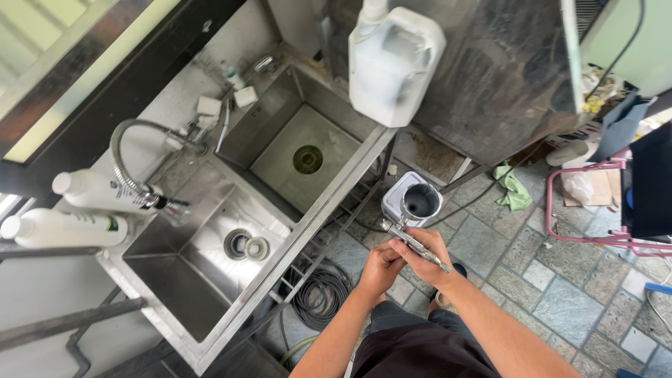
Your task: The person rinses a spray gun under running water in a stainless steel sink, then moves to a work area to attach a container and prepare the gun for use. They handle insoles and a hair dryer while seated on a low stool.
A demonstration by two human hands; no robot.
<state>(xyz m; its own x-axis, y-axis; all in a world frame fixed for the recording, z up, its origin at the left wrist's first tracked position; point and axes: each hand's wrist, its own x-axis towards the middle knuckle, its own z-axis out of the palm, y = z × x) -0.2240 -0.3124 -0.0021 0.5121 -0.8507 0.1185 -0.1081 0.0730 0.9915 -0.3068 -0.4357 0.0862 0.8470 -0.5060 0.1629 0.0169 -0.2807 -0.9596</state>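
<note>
Both hands meet in front of a steel double sink (329,203), gripping a small metal airbrush (413,241) with an open cup (422,200) on top. The right hand (428,253) is wrapped around the airbrush's slim body, which slants down to the right and ends in a thin tip past the knuckles. The left hand (380,268) is closed against the lower part of the airbrush, just beside the right hand, fingers curled. The cup is upright, held over the stone-tiled floor (560,280) near the sink's front edge. A white jug (392,63) sits at the corner of the sink's far basin. A flexible hose tap (133,175) curves over the near basin, and two white bottles (77,210) lie on the ledge beyond. A coiled black cable (318,297) lies under the sink, and a green cloth (514,189) lies on the floor.
</note>
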